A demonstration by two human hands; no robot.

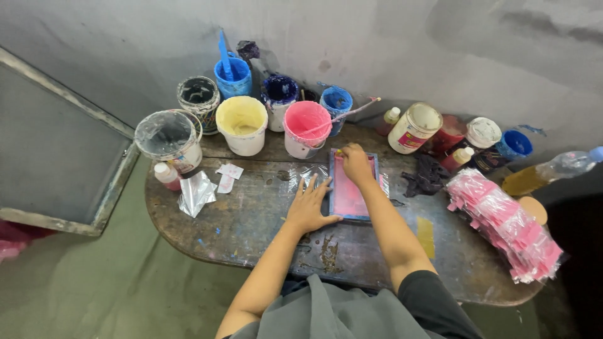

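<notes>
Two bare hands are working at the middle of a worn, paint-stained desk [251, 232], close to its near edge. The left hand [309, 206] is lying flat with its fingers spread apart, the fingertips pressing on the left rail of a small blue printing frame [352, 186]; it appears to be pinning the frame so that it cannot slide. The right hand [356, 163] is resting on the far end of the frame's pink-stained mesh with its fingers curled together, seemingly around a small tool, though the tool itself is too hidden to identify. A clear plastic sheet [312, 172] is lying under the frame.

A stack of pink printed packets [505, 223] is sitting at the right end of the desk, within easy reach of the right arm. Just beyond the frame, a dark rag [427, 176] is lying crumpled, likely for wiping. Toward the left end, a crumpled clear bag [195, 193] and scraps of paper [227, 177] are lying loose.

Along the far edge, open paint tubs are standing in a row: a covered white tub [168, 139], a cream tub [242, 124] and a pink tub [306, 127] with a stir stick leaning in it, the pink one being nearest the frame. Blue tubs [232, 76] are standing behind, against the wall.
</notes>
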